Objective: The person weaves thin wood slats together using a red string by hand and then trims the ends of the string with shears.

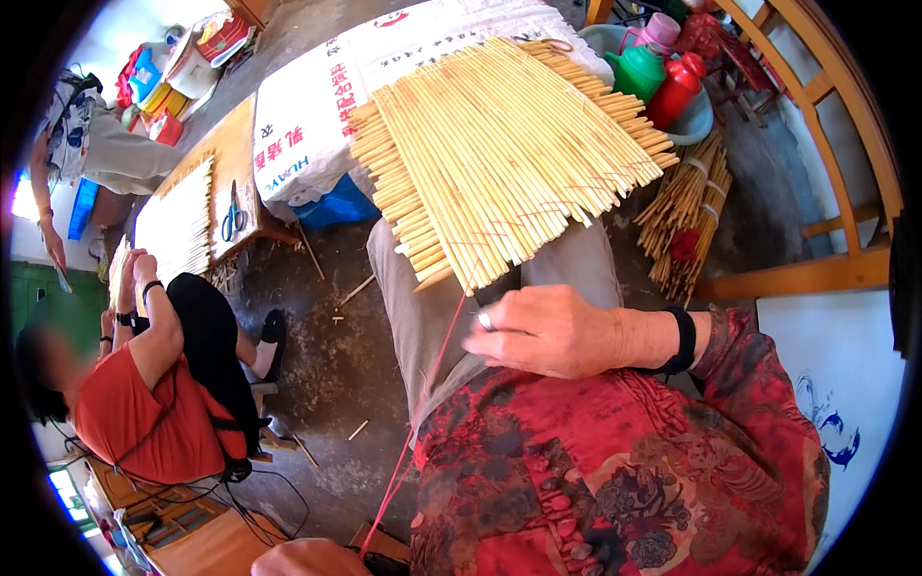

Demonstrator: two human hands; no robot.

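A mat of pale straw-coloured stalks (519,144), laid side by side in crossing layers and stitched with red thread, rests over my knees and the covered table. From its near corner a taut red thread (442,353) runs down to my left hand (312,559). That hand is partly cut off at the lower edge, closed where the thread meets it. My right hand (547,331), with a ring and a black wristband, is just below the mat's near edge. Its fingers are curled together beside the thread, and their tips are blurred; what they hold cannot be made out.
A white printed sack (307,125) covers the table. Bundled stalks (687,216) stand at right, below a basin (693,123) with green and red flasks. At left, a seated person in red (158,413) works near another mat (178,216) and scissors (232,216). Another person stands beyond.
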